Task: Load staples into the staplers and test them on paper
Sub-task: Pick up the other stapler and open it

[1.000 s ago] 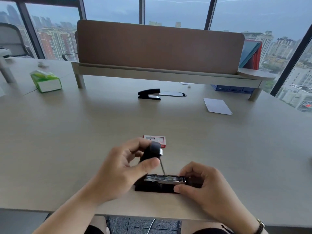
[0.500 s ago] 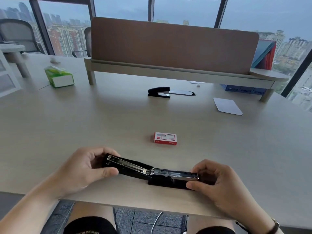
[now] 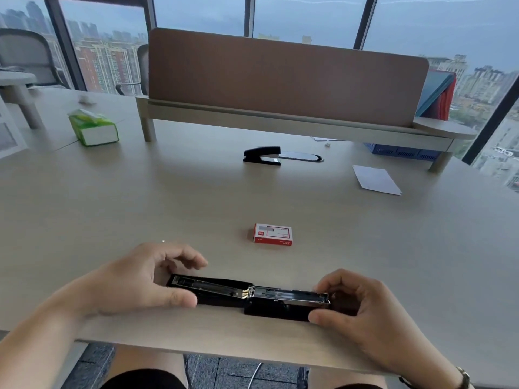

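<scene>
A black stapler (image 3: 247,297) lies opened out flat near the table's front edge, its metal staple channel facing up. My left hand (image 3: 132,279) is at the lid end: the thumb lies along the lid's near side, and the loosely bent fingers hover just above its far side, apart from it. My right hand (image 3: 362,313) grips the front end of the channel and base between thumb and curled fingers. A red and white staple box (image 3: 272,234) sits shut on the table behind the stapler. A second black stapler (image 3: 262,154) rests closed further back. White paper (image 3: 376,181) lies at the right.
A green tissue box (image 3: 94,130) stands at the back left. A brown divider screen on a raised shelf (image 3: 280,119) crosses the back of the table, with a blue tray (image 3: 401,153) under its right end. A tiny metal bit (image 3: 163,241) lies near my left hand.
My left hand swung the lid from upright down flat to the left, then loosened its fingers off it. My right hand kept hold of the front end.
</scene>
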Tool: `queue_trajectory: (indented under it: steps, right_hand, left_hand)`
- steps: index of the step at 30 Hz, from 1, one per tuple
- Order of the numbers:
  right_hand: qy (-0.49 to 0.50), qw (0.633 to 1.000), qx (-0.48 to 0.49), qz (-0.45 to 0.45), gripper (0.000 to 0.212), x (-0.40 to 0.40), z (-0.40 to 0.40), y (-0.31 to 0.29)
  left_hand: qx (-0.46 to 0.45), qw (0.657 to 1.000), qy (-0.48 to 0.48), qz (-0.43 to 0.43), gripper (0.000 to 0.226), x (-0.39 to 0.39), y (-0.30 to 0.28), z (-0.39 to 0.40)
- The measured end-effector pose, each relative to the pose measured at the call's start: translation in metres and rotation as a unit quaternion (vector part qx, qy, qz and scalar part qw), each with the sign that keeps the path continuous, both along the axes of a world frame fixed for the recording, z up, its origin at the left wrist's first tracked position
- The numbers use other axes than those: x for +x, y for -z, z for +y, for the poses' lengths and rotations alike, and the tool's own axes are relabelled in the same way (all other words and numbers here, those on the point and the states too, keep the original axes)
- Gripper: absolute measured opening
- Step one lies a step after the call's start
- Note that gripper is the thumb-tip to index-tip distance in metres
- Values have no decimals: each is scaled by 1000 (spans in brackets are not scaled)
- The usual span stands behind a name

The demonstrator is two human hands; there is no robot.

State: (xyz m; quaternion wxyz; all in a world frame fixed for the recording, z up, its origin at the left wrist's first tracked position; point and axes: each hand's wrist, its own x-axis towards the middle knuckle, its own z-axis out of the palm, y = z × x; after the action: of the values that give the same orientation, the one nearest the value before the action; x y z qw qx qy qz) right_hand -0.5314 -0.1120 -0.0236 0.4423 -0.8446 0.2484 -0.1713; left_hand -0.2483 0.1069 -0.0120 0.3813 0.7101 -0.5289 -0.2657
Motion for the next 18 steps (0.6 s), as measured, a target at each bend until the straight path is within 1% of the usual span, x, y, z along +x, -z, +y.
queue_trajectory:
  steps: [1, 3, 5, 7, 8, 10, 11, 13, 16, 18]
  right_hand:
    - [-7, 1000, 13, -8, 33, 0, -2, -2]
    - [5, 998, 39, -38, 49, 2, -9, -8]
    - [25, 995, 60, -69, 62, 11, -21, -12]
    - [39, 993, 71, -84, 56, 26, -36, -17]
    - [44, 993, 77, -83, 47, 35, -44, -18]
    - [57, 992, 92, -69, 27, 56, -58, -19]
    - [66, 991, 105, -58, 24, 66, -65, -19]
    - [87, 985, 142, -50, 23, 85, -74, -18]
    - [98, 977, 180, -59, 26, 108, -80, -14]
    - [90, 977, 179, -72, 26, 116, -81, -9]
  left_hand:
    - [-5, 1000, 8, 6, 59, 3, -5, -6]
    - [-20, 1000, 9, 0, 60, 8, -15, -25]
    - [-32, 999, -14, -20, 51, 15, -21, -51]
    - [-26, 999, -27, -38, 33, 20, -22, -81]
    - [-15, 998, -23, -52, 31, 20, -22, -95]
    - [20, 996, 0, -88, 44, 18, -18, -122]
    - [33, 995, 12, -99, 51, 16, -14, -132]
    - [44, 994, 28, -98, 58, 13, -8, -148]
    - [26, 994, 31, -105, 49, 11, 1, -157]
    - [2, 996, 19, -87, 43, 12, 7, -156]
